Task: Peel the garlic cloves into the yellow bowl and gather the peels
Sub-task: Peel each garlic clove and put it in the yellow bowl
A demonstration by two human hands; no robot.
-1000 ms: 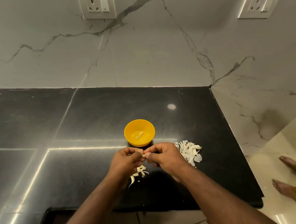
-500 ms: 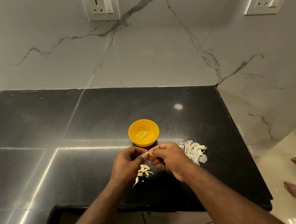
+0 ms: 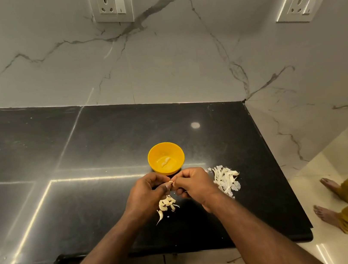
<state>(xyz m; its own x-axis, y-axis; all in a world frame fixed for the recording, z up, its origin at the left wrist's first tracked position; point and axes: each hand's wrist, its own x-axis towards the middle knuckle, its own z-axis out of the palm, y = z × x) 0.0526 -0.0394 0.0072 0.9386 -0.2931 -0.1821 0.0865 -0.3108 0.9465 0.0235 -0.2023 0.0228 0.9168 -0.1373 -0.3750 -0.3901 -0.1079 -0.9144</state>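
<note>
Both hands pinch one garlic clove (image 3: 170,182) between them — left hand (image 3: 147,192) and right hand (image 3: 195,184) with fingers curled round it, just in front of the yellow bowl (image 3: 166,158). Peeled cloves (image 3: 164,161) lie in that bowl. Unpeeled cloves (image 3: 166,204) sit beneath the hands — the peel pile (image 3: 226,180) lies to the right on the black counter (image 3: 88,201).

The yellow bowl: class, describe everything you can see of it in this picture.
The yellow bowl is small, round and glossy, plastic by its look, standing upright on the black countertop, just beyond the person's two hands. Its inside is plain, and a few pale peeled garlic cloves lie on its bottom. The near rim sits right above the knuckles in this view; whether they touch it cannot be told. The pile of peels lies apart, to its right.
</note>
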